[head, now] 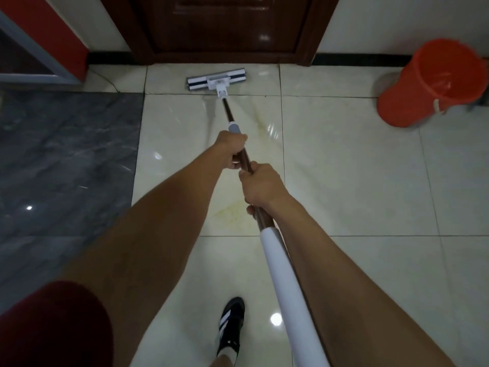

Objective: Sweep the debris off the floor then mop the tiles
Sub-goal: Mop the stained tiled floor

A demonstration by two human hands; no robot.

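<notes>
Head view. Both hands grip the flat mop (239, 144) by its pole, which runs from 5 o'clock up to 12 o'clock. Left hand (232, 152) sits farther down the pole, fingers curled round the dark brown section just below a grey collar. Right hand (260, 185) closes round the same brown section nearer the body, just above the white grip sleeve. The two hands are close together, not touching.

Mop head (216, 80) lies flat on the floor tiles (344, 168) at 12 o'clock, just in front of the dark wooden door (225, 22). Tiles are pale and glossy; a faint yellowish stain (232, 210) shows under the pole near centre.

Orange bucket (434, 86) stands at 2 o'clock, well apart from the mop. Grey marbled floor slab (66, 160) at 9 o'clock. One black shoe with white stripes (231, 324) at 6 o'clock. Dark red sleeve (47, 327) at 7 o'clock.
</notes>
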